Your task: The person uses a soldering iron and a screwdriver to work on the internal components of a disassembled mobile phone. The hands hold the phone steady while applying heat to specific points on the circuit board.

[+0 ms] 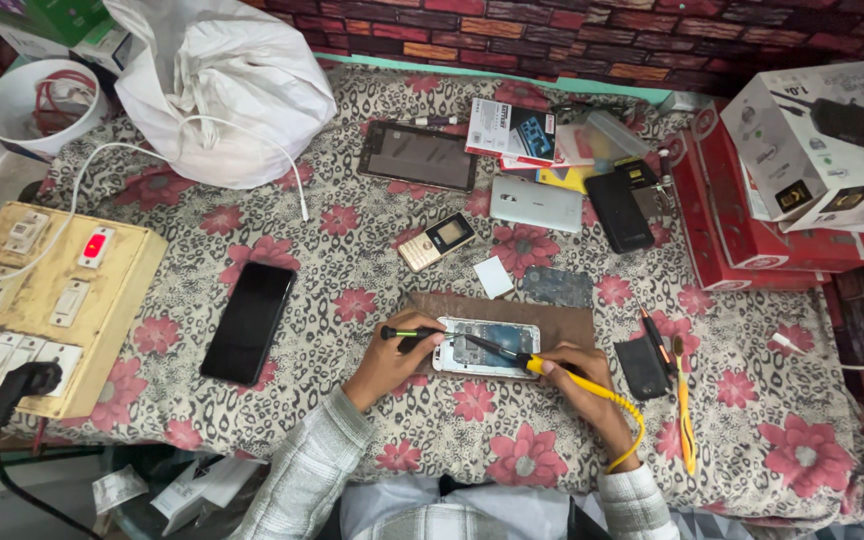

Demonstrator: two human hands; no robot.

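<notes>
An opened white phone (488,348) lies on a brown board (562,320) in front of me. My left hand (392,365) rests at its left edge, gripping a small black screwdriver (404,333) with a green band. My right hand (580,385) holds a soldering iron (532,364) with a yellow handle and yellow coiled cord. Its dark tip reaches over the phone's open inside.
A black phone (249,320) lies at left beside a wooden switchboard (47,300). A small gold phone (436,241), a tablet (418,155), a white phone (536,203), a black battery (618,211) and red boxes (742,220) lie farther back. Tools (674,375) rest at right.
</notes>
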